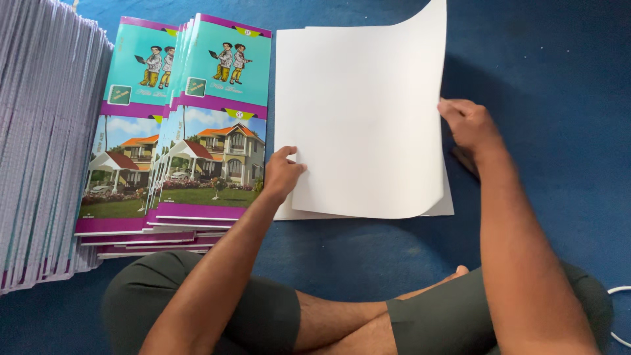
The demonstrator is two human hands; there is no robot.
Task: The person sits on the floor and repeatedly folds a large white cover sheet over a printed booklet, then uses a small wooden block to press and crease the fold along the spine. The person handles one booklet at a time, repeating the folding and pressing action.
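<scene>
A stack of large white sheets point(296, 66) lies on the blue floor in front of me. My right hand point(468, 125) pinches the right edge of the top white sheet point(374, 125), which curls up and over toward the left. My left hand point(281, 172) rests on the left edge of the stack, fingertips touching the lifted sheet. To the left lie two overlapping stacks of printed covers point(217, 125), teal and purple with a house picture and two cartoon figures.
A tall fanned pile of pale printed sheets point(46, 131) fills the far left. My crossed legs in dark green shorts point(263, 315) are at the bottom. A white cable point(618, 290) shows at the right edge. Blue mat point(545, 59) lies all around.
</scene>
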